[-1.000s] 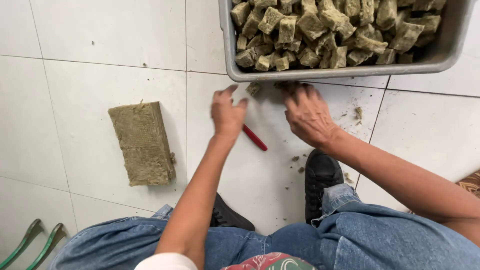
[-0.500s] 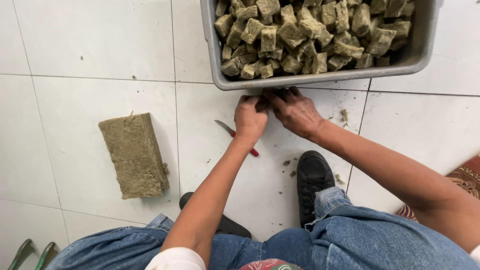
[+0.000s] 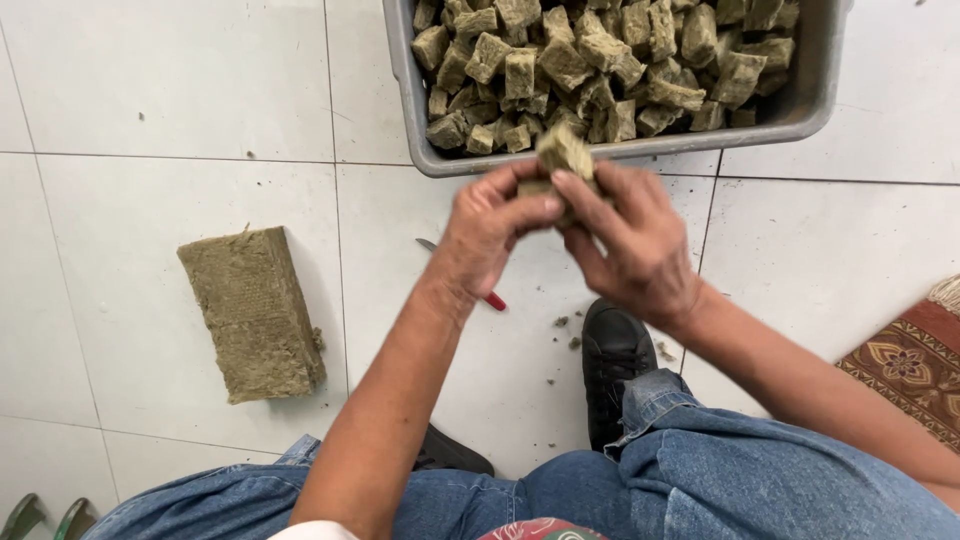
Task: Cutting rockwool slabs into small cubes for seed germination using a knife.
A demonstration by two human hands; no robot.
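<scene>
While a small fibrous chunk (image 3: pixel 563 152) sits pinched between both hands just in front of the grey tub (image 3: pixel 812 75), the left hand (image 3: pixel 487 232) and right hand (image 3: pixel 630 235) each grasp it with closed fingers. The tub looks nearly full of cut cubes (image 3: pixel 590 60). A whole slab (image 3: pixel 252 312) lies uncut on the tiled floor (image 3: pixel 150 90), with a red-handled knife (image 3: pixel 480 288) beneath the left hand, so more cutting seems left.

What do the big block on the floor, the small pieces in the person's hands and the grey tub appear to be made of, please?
Block: seemingly a fibrous, wool-like slab, olive-brown and matt; frayed edges and a layered, hairy face suggest it.
Pieces, held by left hand and right hand: apparently the same crumbly fibre, same colour and rough texture.
Tub: probably moulded plastic, smooth grey with rounded rim.
</scene>
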